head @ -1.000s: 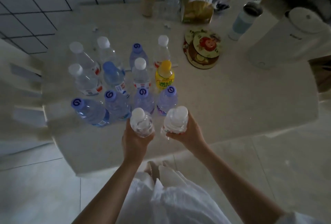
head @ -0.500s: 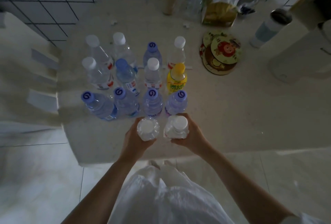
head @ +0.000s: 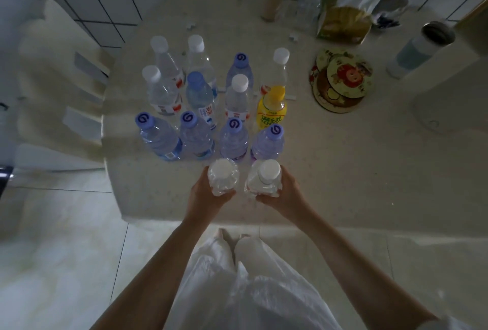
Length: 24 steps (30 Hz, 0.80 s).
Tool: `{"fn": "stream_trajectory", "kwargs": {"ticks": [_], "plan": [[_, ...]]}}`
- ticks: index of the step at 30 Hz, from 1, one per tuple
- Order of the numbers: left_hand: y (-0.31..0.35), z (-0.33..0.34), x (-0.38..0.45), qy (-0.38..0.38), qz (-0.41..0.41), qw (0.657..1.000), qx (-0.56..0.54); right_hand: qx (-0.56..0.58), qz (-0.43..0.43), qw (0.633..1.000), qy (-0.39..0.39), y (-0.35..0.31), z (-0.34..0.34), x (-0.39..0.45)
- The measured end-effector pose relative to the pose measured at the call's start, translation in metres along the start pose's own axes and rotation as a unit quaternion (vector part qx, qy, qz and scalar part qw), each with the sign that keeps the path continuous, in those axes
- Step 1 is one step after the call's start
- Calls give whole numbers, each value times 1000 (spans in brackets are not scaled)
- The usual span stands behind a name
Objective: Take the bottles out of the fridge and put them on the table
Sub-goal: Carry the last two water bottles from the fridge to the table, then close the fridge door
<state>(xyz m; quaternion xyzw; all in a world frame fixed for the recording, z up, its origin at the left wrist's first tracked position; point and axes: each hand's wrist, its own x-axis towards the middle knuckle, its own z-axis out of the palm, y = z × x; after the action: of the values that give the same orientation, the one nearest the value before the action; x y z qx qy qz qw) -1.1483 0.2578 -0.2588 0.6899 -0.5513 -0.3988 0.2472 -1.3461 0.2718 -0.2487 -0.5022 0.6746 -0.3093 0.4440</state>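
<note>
1. Table (head: 343, 171): pale speckled top against a tiled wall, chair (head: 60, 86) at its left edge, white appliance (head: 454, 86) at the right edge.
2. Bottle group (head: 211, 107): twelve upright near the left edge in three rows of four; the near row has purple caps with a swirl logo.
3. Yellow bottle (head: 272, 110): right end of the middle row, green label text too blurred to read.
4. Left hand (head: 204, 197): fingers curled round left bottle (head: 223, 180), white cap, near edge.
5. Right hand (head: 286, 193): fingers wrapped round right bottle (head: 265, 180), white cap, beside the other.
6. Key relation: both held bottles stand upright, long axis vertical, just in front of the purple-cap row; whether their bases touch the table can't be told. Likely next: release.
7. Coasters (head: 343, 81): cartoon prints, right of the group.
</note>
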Motion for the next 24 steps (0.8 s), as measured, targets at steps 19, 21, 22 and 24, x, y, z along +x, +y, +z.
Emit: {"fn": "stream_trajectory", "kwargs": {"ticks": [19,21,22,24], "plan": [[-33,-61,-114,83,-23,982,-168,-57,54,995,-57,-42,30,-95],[-46,-80,-134,87,-26,982,-163,-70,16,996,-61,-55,48,-113],[-53,-89,-143,91,-30,982,-163,-72,4,995,-63,-62,57,-121],[-70,-110,-165,105,-39,979,-168,-78,-14,994,-80,-77,80,-135]]}}
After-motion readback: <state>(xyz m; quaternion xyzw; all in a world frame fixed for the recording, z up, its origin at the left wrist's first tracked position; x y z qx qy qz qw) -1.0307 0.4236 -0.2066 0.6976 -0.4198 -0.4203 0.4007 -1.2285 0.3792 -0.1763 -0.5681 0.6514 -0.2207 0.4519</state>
